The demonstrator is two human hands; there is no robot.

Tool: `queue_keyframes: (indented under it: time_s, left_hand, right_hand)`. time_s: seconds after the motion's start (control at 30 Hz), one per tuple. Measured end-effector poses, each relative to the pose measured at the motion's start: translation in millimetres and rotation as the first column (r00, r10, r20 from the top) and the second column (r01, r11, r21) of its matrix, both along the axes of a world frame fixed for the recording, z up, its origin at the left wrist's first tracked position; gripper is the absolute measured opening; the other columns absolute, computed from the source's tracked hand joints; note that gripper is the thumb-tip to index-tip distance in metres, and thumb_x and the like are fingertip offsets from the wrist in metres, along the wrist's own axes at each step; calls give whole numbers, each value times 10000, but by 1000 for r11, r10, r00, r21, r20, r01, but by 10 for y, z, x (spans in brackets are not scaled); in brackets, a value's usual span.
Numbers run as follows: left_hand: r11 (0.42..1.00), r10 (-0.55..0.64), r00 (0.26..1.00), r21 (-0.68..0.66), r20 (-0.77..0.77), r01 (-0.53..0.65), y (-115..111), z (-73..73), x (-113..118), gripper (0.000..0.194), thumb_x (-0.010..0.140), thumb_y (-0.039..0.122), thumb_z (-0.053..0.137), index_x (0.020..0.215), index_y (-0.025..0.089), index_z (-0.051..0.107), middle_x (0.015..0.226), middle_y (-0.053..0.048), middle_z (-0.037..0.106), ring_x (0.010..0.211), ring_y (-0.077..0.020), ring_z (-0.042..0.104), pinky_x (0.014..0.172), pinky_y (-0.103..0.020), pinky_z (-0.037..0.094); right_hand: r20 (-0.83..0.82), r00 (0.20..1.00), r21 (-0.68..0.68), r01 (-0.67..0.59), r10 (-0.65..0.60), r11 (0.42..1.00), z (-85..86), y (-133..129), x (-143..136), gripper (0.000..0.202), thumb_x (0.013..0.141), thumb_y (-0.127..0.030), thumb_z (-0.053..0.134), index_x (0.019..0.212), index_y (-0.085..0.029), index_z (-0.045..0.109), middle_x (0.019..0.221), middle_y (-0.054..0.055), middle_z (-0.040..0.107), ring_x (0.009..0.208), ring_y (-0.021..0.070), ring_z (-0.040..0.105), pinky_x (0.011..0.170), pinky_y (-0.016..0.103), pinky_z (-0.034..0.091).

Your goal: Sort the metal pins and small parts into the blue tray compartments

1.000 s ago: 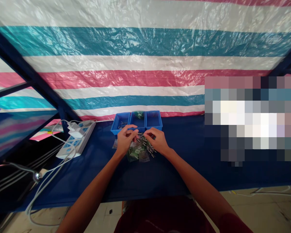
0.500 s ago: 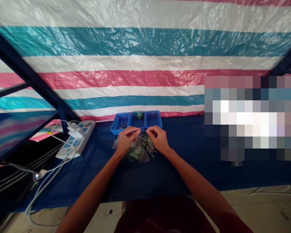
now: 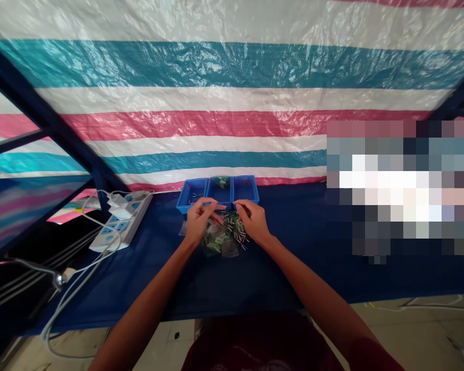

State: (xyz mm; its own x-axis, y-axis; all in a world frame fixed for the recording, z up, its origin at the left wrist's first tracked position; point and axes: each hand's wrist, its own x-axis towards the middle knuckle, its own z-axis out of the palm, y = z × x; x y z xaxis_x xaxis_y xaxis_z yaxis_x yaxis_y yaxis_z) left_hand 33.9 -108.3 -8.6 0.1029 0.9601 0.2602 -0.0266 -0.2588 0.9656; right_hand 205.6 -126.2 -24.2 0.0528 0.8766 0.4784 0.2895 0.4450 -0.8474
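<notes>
My left hand [image 3: 201, 219] is over the left side of a pile of small metal pins [image 3: 240, 237], its fingers apart and nothing clearly seen in them. To its right, my right hand [image 3: 254, 219] has thumb and fingertips pressed together; whatever they hold is too small to make out. Under and between the hands lie clear bags with green pieces [image 3: 213, 243]. Just behind stand three joined blue bins: the left bin [image 3: 182, 200] holds a few pins, the middle bin [image 3: 219, 196] a green bundle, and the right bin [image 3: 257, 193] shows little inside.
A white power strip [image 3: 127, 226] with plugs and looping white cables [image 3: 67, 293] lies on the left of the dark blue table [image 3: 301, 237]. Striped sheeting [image 3: 224, 123] hangs behind. A pixelated area covers the right side.
A thin pin that spanned both hands' fingertips no longer shows between them. The fingers of my left hand have spread apart, while my right hand has barely moved.
</notes>
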Motion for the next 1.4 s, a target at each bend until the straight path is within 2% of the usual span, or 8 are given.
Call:
queue_keyframes:
  time_s: [0.13, 0.23, 0.37, 0.47, 0.7, 0.8, 0.93, 1.4]
  left_hand:
    - [998, -63, 998, 16, -21, 63, 9, -6, 0, 325, 823, 468, 660, 939, 167, 618, 703, -15, 654, 415, -103, 557, 432, -228, 445]
    - [997, -65, 995, 35, -69, 67, 12, -11, 10, 336, 833, 471, 651, 999, 178, 671, 591, 34, 527, 387, -68, 445, 396, -207, 376]
    - [998, -68, 994, 8, -87, 69, 18, -23, 12, 402, 837, 467, 648, 1133, 195, 635, 517, 75, 418, 369, -63, 346, 371, -197, 334]
    - [996, -91, 994, -17, -66, 90, 27, -33, 0, 435, 851, 460, 634, 1198, 208, 567, 528, 81, 428, 365, -58, 332, 367, -187, 329]
    - [987, -156, 987, -28, -26, 155, 58, -72, -14, 357, 872, 440, 595, 1162, 240, 539, 614, 72, 414, 397, -62, 321, 371, -192, 371]
    - [990, -142, 990, -16, -11, 142, 66, -79, -11, 338, 863, 414, 607, 1149, 245, 543, 708, 50, 453, 432, -67, 364, 369, -198, 394]
    - [994, -109, 992, 2, -65, 109, 65, -69, -17, 393, 832, 404, 656, 1159, 229, 526, 798, 21, 542, 453, -66, 443, 384, -201, 413]
    - [990, -142, 979, -26, -145, 139, 12, -55, 6, 486, 843, 419, 638, 1240, 200, 463, 642, 61, 545, 396, -54, 385, 384, -180, 360]
  right_hand:
    - [-8, 1000, 5, -3, 3, 1000, 8, -6, 4, 276, 926, -348, 473, 958, -190, 697, 799, 50, 691, 608, 149, 597, 585, 266, 480]
    - [-17, 1000, 0, -10, 10, 1000, 32, -20, 12, 281, 931, -357, 469, 951, -195, 697, 810, 51, 692, 603, 147, 599, 577, 265, 478]
    - [-21, 1000, 3, -3, 4, 1000, 53, -29, 17, 285, 931, -366, 471, 939, -192, 697, 822, 53, 694, 606, 148, 596, 579, 266, 480]
    - [-22, 1000, 7, -3, 3, 1000, 50, -24, 18, 282, 928, -363, 472, 933, -193, 696, 816, 53, 693, 609, 149, 595, 580, 266, 480]
    - [6, 1000, 11, -12, 12, 1000, 16, 0, 19, 281, 926, -359, 476, 917, -188, 699, 818, 60, 694, 635, 161, 608, 589, 272, 479]
    - [10, 1000, 7, -12, 12, 1000, 8, 2, 20, 283, 926, -361, 475, 915, -191, 701, 820, 60, 695, 636, 159, 608, 589, 269, 478]
    - [9, 1000, 5, -16, 15, 1000, 11, -1, 21, 285, 926, -359, 474, 918, -191, 703, 827, 59, 697, 635, 158, 611, 594, 269, 482]
    - [30, 999, 38, -44, 42, 998, 3, 6, 20, 243, 915, -320, 505, 944, -174, 698, 842, 58, 689, 652, 149, 608, 605, 259, 481]
